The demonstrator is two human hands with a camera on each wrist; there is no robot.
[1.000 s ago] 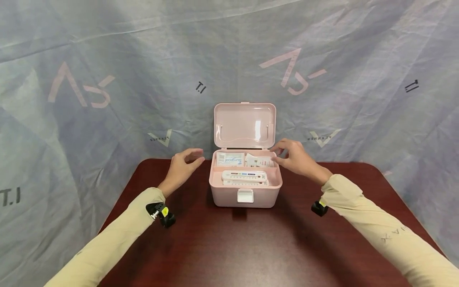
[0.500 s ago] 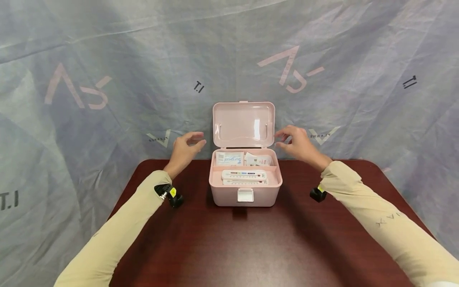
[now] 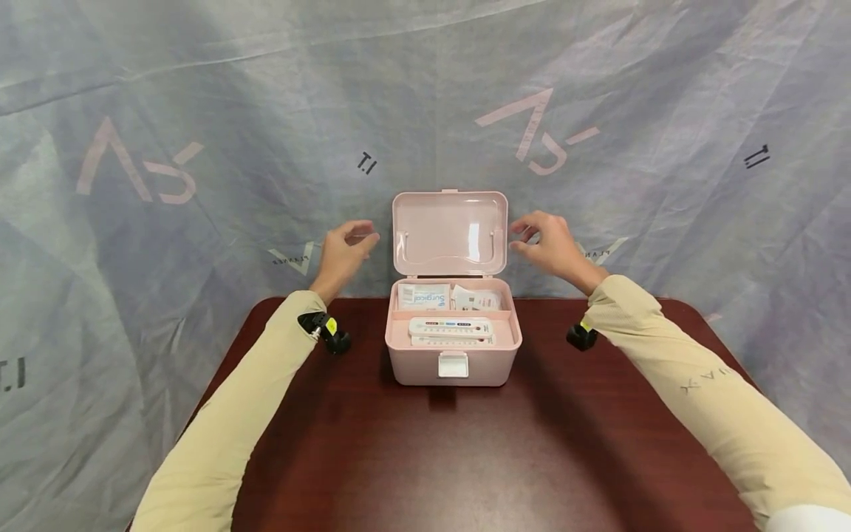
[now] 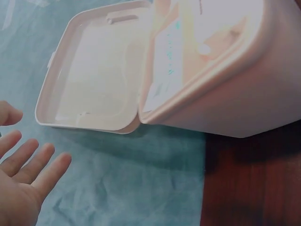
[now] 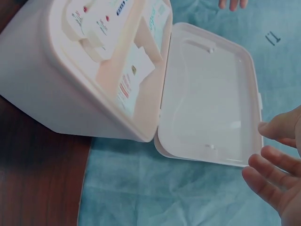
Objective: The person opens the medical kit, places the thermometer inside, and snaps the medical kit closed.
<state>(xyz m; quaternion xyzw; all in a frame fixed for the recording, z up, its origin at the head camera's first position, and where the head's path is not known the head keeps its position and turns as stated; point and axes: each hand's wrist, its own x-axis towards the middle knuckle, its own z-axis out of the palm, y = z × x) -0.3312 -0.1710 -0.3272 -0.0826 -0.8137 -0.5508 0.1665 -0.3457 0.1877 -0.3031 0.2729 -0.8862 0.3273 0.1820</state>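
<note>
A pink plastic case stands on the table with its lid raised upright at the back. Inside, the front section holds white thermometers with coloured markings. Behind a divider lie a packet printed "Surgical" and another white packet. My left hand is in the air to the left of the lid, fingers relaxed, holding nothing. On the opposite side my right hand is raised beside the lid's right edge, fingers loosely bent around nothing. The right wrist view has its fingertips close by the lid's edge.
The dark red-brown table carries the case near its far edge. A grey printed cloth hangs right behind it. Black wrist cameras are strapped over the beige sleeves.
Both hands have risen from beside the case's body to beside the raised lid. The right hand has left the rim near the packets. The case and its contents stay put.
</note>
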